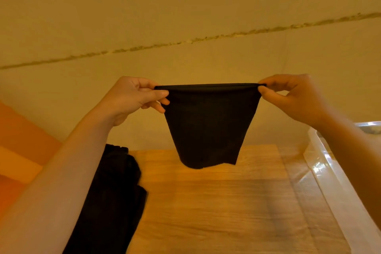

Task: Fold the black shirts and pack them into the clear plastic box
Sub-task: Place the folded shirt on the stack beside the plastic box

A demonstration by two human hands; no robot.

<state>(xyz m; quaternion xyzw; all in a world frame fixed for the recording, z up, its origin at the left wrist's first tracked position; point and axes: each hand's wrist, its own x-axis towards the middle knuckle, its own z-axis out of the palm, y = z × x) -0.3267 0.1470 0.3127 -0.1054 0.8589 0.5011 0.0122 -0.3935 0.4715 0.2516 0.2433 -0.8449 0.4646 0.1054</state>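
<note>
A folded black shirt point(208, 123) hangs in the air above the wooden table point(216, 202), stretched taut along its top edge. My left hand point(134, 97) pinches its upper left corner and my right hand point(292, 97) pinches its upper right corner. Its lower end dangles just over the table. More black shirts point(111, 198) lie in a pile on the table's left side, partly hidden by my left forearm. The clear plastic box point(338, 187) stands at the right, partly behind my right forearm.
A plain wall with a rough horizontal seam point(185, 42) rises behind the table. Orange surfaces point(20, 150) lie to the left, beyond the table's edge. Bare wood shows between the pile and the box.
</note>
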